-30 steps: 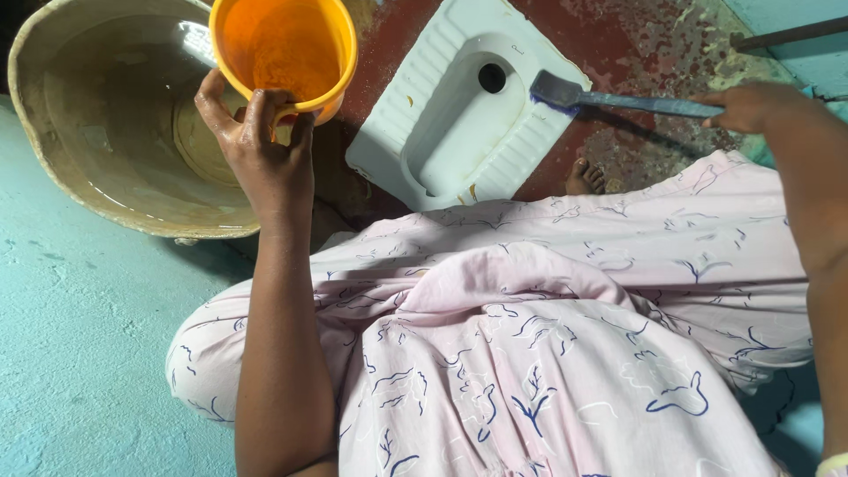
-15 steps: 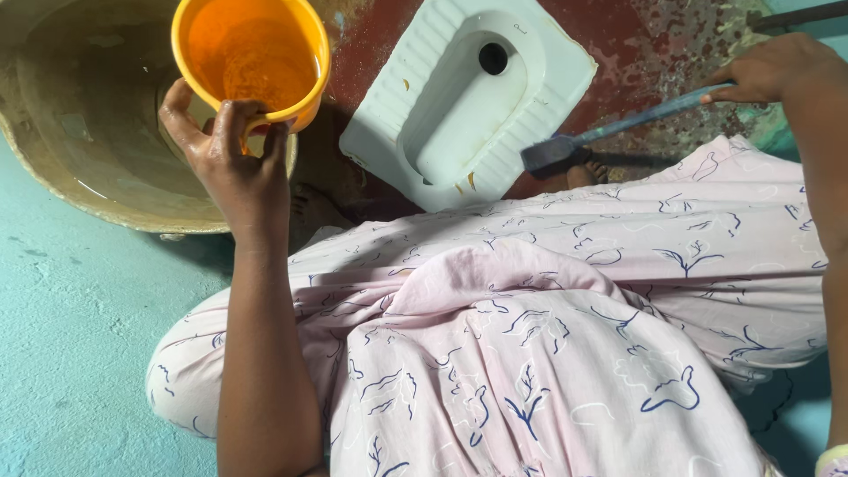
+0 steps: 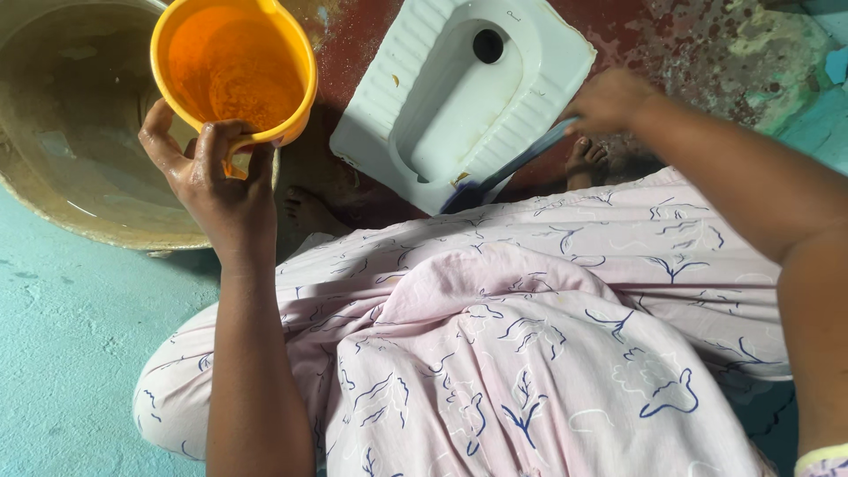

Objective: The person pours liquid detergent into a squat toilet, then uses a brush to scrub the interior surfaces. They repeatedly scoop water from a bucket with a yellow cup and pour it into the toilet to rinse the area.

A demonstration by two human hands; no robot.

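Two hands are working at once here, and I am watching both from above. My left hand (image 3: 216, 181) is wrapped around the handle of the orange mug (image 3: 234, 71), fingers closed tight, holding it level above the edge of the big round tub (image 3: 79, 190); the mug is looking wet inside and, as far as I can judge through the glare, is carrying some water. My right hand (image 3: 609, 99) is gripping the blue handle of the scrubbing brush (image 3: 508, 172), whose dark head is pressing on the near rim of the white squat toilet pan (image 3: 442, 132), close to the yellowish marks there.

To do this well, I am thinking the brush head should be staying flat on the ribbed foot tread, stroking along the grooves rather than across them, with the mug kept steady and tipped only in a thin stream just ahead of the bristles. My bare toes (image 3: 585, 163) are sitting right beside the pan, so splashes need keeping low, and the pink printed gown (image 3: 530, 336) is hanging near the wet red floor (image 3: 689, 53).

Compared with half a second ago, the brush is lying further left and lower: its head was off the pan's right corner near the foot, and now it is on the pan's front edge. My right hand is sitting closer to the pan too. The mug is slightly further left over the tub, its grip unchanged.
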